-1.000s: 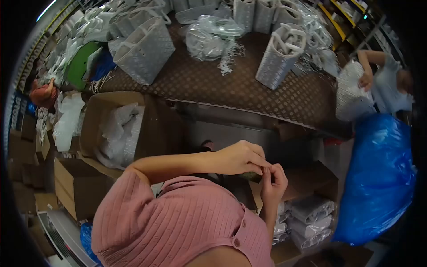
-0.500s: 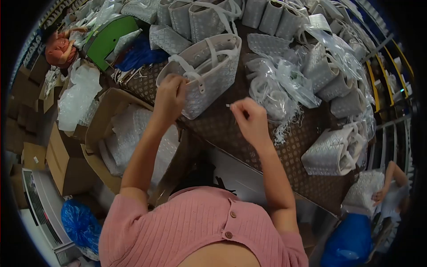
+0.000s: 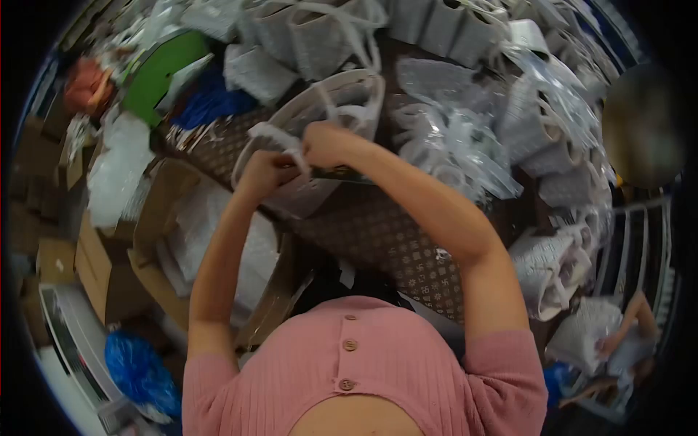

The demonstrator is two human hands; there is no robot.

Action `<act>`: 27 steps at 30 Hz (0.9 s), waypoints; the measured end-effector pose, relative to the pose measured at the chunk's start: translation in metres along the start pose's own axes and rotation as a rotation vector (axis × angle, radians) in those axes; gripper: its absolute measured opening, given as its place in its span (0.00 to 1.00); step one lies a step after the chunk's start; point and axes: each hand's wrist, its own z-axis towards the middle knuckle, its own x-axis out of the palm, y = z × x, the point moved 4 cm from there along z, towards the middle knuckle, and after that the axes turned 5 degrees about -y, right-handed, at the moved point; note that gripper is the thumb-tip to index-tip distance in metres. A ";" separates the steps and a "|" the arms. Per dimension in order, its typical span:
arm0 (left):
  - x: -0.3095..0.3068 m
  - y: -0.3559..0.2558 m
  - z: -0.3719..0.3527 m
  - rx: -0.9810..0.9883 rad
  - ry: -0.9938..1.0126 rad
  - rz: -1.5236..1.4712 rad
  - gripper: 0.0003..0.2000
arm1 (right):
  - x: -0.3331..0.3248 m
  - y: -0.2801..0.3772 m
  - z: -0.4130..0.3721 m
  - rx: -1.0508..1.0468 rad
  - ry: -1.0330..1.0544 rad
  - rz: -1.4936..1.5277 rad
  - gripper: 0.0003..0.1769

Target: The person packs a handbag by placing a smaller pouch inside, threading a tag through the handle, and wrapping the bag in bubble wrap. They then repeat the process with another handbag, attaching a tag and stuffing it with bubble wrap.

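A silver-white tote bag [image 3: 309, 200] with a quilted-looking pattern leans on the brown patterned table, its open top toward me. My left hand [image 3: 267, 176] is closed at the bag's near rim, fingers curled by the base of the near handle [image 3: 280, 139]. My right hand [image 3: 331, 145] reaches across the bag's front, its fingers pinched together on that same handle just right of the left hand. Any small item between the right fingertips is hidden and blurred. The far handle [image 3: 325, 100] stands up behind the right hand.
Clear plastic wrapping with white straps [image 3: 458, 142] lies right of the bag. More silver bags [image 3: 523, 123] line the back and right. An open carton [image 3: 163, 269] stands at left. Blue plastic [image 3: 211, 102] lies by a green panel [image 3: 163, 76]. A co-worker's arm [image 3: 625, 327] shows at right.
My right hand has moved left from above the table, where it pinched a small white piece, to the tote bag's near handle. My left hand has shifted slightly down and left with the bag.
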 end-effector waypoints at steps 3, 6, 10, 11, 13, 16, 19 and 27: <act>0.004 -0.019 -0.006 -0.062 -0.057 0.099 0.05 | -0.007 0.012 -0.019 0.012 -0.182 0.070 0.11; 0.001 0.002 0.006 0.074 -0.084 0.184 0.06 | -0.009 0.021 -0.029 -0.104 -0.137 -0.049 0.09; 0.008 -0.003 0.000 0.141 -0.077 0.082 0.07 | -0.008 0.021 -0.034 -0.034 -0.110 -0.080 0.09; 0.007 -0.005 -0.001 0.167 -0.097 0.081 0.08 | -0.005 0.023 -0.034 -0.036 -0.084 -0.095 0.09; 0.011 -0.015 -0.009 0.160 -0.096 0.066 0.08 | 0.002 0.021 -0.028 -0.036 -0.147 -0.086 0.09; 0.013 -0.012 -0.007 0.147 -0.096 0.021 0.09 | 0.001 0.021 -0.033 0.000 -0.205 -0.074 0.09; 0.010 -0.012 -0.003 0.194 -0.090 0.084 0.10 | -0.001 0.021 -0.039 0.041 -0.217 -0.055 0.10; 0.005 -0.026 -0.052 0.627 -0.458 0.341 0.04 | 0.001 0.015 -0.093 -0.092 -0.512 0.155 0.08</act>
